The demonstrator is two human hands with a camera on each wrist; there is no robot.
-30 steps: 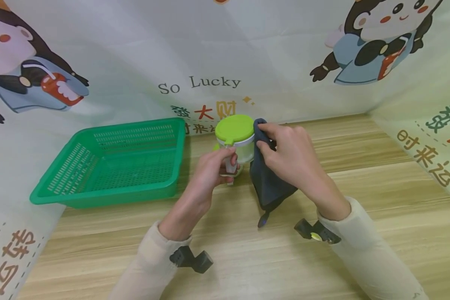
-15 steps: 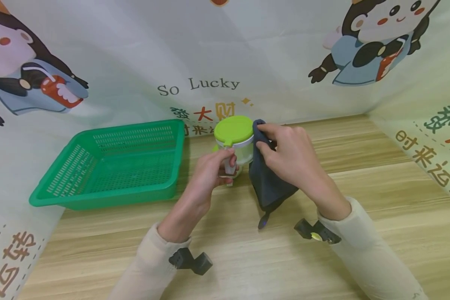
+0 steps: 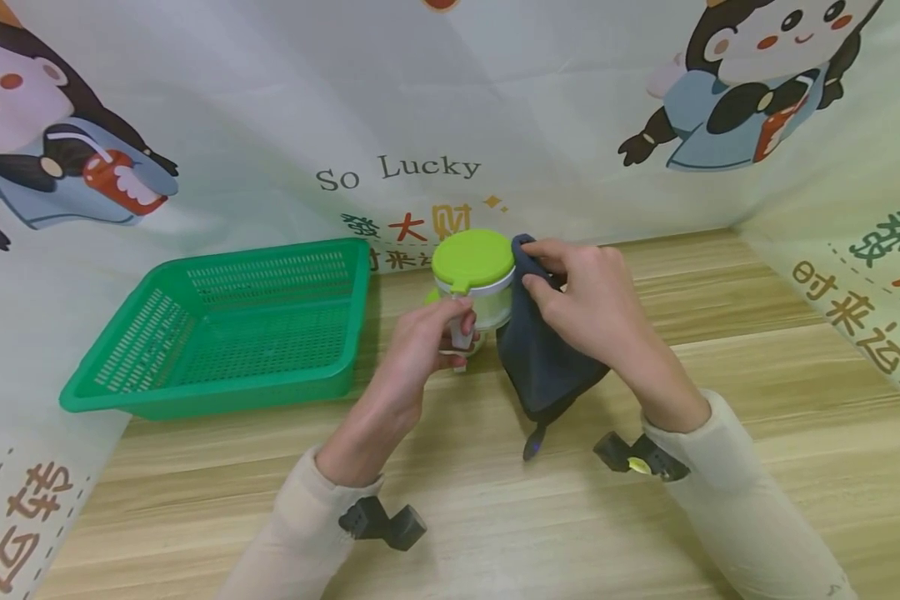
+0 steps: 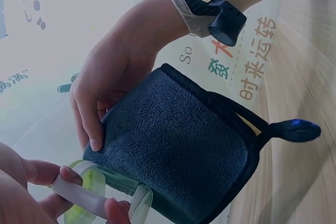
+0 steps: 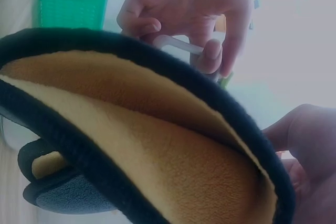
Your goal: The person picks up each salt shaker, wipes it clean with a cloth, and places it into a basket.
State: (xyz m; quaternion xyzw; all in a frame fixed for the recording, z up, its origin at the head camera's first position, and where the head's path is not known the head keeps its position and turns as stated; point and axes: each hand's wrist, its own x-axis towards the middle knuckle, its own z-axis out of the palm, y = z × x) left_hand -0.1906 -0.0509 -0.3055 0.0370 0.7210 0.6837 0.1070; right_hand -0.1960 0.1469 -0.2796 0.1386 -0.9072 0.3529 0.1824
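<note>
My left hand (image 3: 412, 348) grips the pale handle (image 4: 81, 198) of a clear jar with a bright green lid (image 3: 472, 257). The jar stands upright at the back of the table. A folded dark blue-grey cleaning cloth (image 3: 536, 358) hangs along the jar's right side, pinched near its top by the thumb and fingers of my right hand (image 3: 592, 296). In the left wrist view, the cloth (image 4: 173, 140) covers part of the jar's clear wall. Its yellow inner face (image 5: 178, 150) fills much of the right wrist view. A small hanging loop (image 3: 532, 442) dangles from the lower corner.
To the left is a green plastic basket (image 3: 247, 392) with slotted walls. A printed sheet (image 3: 570, 125) rises behind the wood-patterned table (image 3: 495, 517) and along both sides. Black cameras sit on both wrists, the left camera (image 3: 382, 521) near the sleeve cuff.
My right hand has shifted slightly to the right, and the cloth's lower part has swung right with it. The jar has barely shifted right; my left hand keeps its grip on the handle.
</note>
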